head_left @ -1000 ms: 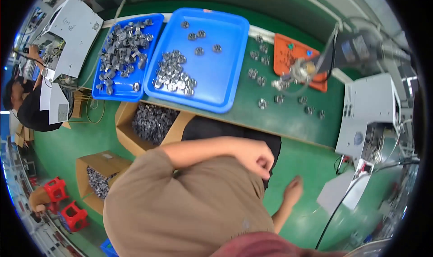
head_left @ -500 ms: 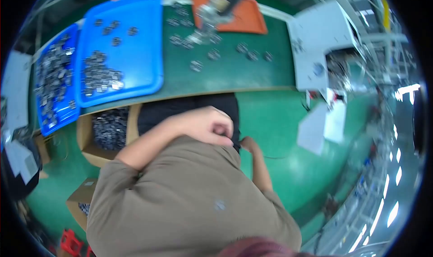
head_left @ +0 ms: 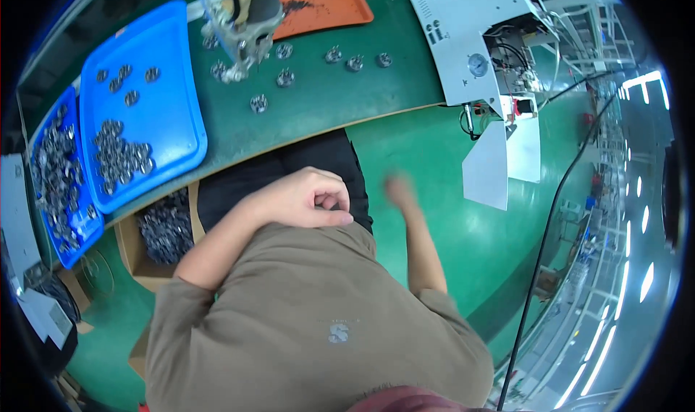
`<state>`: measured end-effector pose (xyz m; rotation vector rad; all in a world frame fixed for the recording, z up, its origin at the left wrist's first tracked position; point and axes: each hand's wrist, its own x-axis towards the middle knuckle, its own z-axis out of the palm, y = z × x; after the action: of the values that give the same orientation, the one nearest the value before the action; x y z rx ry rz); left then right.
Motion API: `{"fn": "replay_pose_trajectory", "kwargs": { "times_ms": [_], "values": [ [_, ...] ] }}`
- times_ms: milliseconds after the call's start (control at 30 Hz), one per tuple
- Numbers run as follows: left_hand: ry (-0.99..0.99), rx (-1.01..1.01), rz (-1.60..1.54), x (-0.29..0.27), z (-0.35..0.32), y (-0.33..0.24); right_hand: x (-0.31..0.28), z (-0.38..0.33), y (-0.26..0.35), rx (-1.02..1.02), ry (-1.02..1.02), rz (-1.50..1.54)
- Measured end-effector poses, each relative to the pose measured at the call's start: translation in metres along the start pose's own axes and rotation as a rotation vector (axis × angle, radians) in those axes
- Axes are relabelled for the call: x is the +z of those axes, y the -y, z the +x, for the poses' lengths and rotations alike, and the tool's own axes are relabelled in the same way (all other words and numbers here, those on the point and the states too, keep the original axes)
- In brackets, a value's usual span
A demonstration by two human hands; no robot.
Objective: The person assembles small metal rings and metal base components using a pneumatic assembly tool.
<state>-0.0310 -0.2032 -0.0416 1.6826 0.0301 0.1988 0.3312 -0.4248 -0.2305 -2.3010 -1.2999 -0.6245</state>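
My left hand [head_left: 311,198] rests near my lap, against my brown shirt and above my dark trousers [head_left: 279,170]. Its fingers are loosely curled, with the thumb below them, and no object shows in the curl. My right hand [head_left: 399,190] is out to the right over the green floor, below the table's front edge. Motion smears its fingers, so what it holds, if anything, is unclear. Ahead on the green table [head_left: 347,90] stand several small round metal parts, one of them a silver part [head_left: 259,103] near the front edge.
At the left, a large blue tray [head_left: 170,72] and a narrower blue tray [head_left: 93,231] carry piles of metal parts. A metal fixture [head_left: 250,39] overhangs the table before an orange tray [head_left: 340,3]. A white machine [head_left: 456,50] stands right; a cardboard box [head_left: 134,256] of parts sits below.
My right hand has swung up and outward from beside my lap. My left hand stays curled near my lap. The view has turned, shifting the table and trays leftward in the picture.
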Motion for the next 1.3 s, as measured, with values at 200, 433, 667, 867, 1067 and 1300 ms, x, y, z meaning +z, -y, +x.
{"fn": "replay_pose_trajectory", "kwargs": {
  "times_ms": [200,433,667,867,1067,1300],
  "values": [
    [-0.35,-0.202,-0.286,0.01,0.006,0.019,-0.087,-0.002,0.072,0.113,0.557,0.238],
    [-0.446,-0.26,-0.382,0.028,0.067,0.032,-0.199,0.121,0.116,0.547,0.771,0.89],
    [-0.444,0.012,-0.591,0.024,0.069,0.004,-0.213,0.11,0.108,0.518,0.84,1.157],
    [-0.468,0.078,-0.526,0.025,0.065,-0.008,-0.206,0.11,0.109,0.543,0.886,1.165],
    [-0.488,0.062,-0.517,0.022,0.065,-0.012,-0.209,0.116,0.11,0.527,0.972,1.182],
    [-0.672,0.018,-0.521,0.004,0.046,0.006,-0.226,0.135,0.1,0.179,0.89,1.0]
  ]
}}
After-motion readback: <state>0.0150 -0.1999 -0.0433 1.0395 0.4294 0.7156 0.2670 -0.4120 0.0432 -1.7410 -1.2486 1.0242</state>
